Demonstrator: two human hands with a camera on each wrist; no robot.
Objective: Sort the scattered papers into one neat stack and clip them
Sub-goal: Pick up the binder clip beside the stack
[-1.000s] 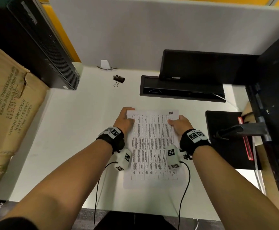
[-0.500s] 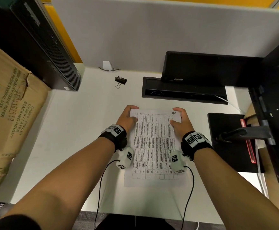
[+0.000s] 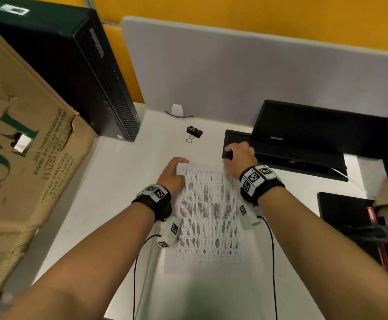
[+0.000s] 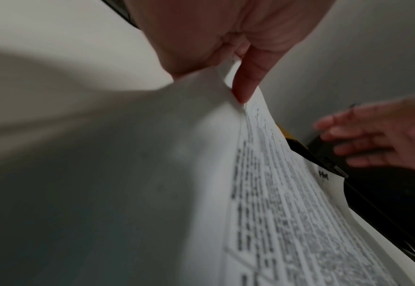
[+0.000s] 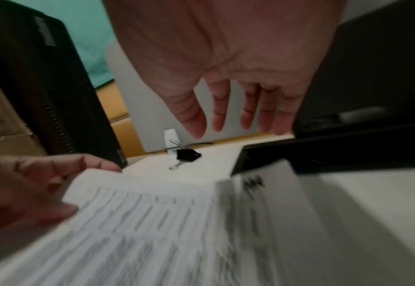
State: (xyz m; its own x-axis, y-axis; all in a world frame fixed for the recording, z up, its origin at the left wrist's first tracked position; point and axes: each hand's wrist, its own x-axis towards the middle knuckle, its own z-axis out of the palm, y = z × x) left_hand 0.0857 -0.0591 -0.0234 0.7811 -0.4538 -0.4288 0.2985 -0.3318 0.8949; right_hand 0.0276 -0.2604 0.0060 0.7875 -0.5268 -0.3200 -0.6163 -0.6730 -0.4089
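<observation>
A stack of printed papers point(image 3: 208, 215) lies lengthwise on the white desk point(image 3: 119, 181) between my forearms. My left hand point(image 3: 176, 167) holds its far left corner; in the left wrist view a finger point(image 4: 244, 85) pinches the lifted paper point(image 4: 287, 212) edge. My right hand point(image 3: 236, 155) hovers off the sheets above their far right corner, fingers point(image 5: 238, 116) spread and empty. A black binder clip point(image 3: 194, 132) lies on the desk beyond the stack, and in the right wrist view this clip point(image 5: 186, 154) sits just past my fingertips.
A black computer tower point(image 3: 73, 77) and a cardboard box point(image 3: 15, 169) stand at the left. A grey partition point(image 3: 234, 72) closes the back. A black monitor base point(image 3: 292, 155) lies right of the clip, close under my right hand. Dark items point(image 3: 345, 211) fill the right edge.
My right hand has let go of the stack's far right corner and moved up and away from me. My left hand stays on the far left corner. The head view has tilted up.
</observation>
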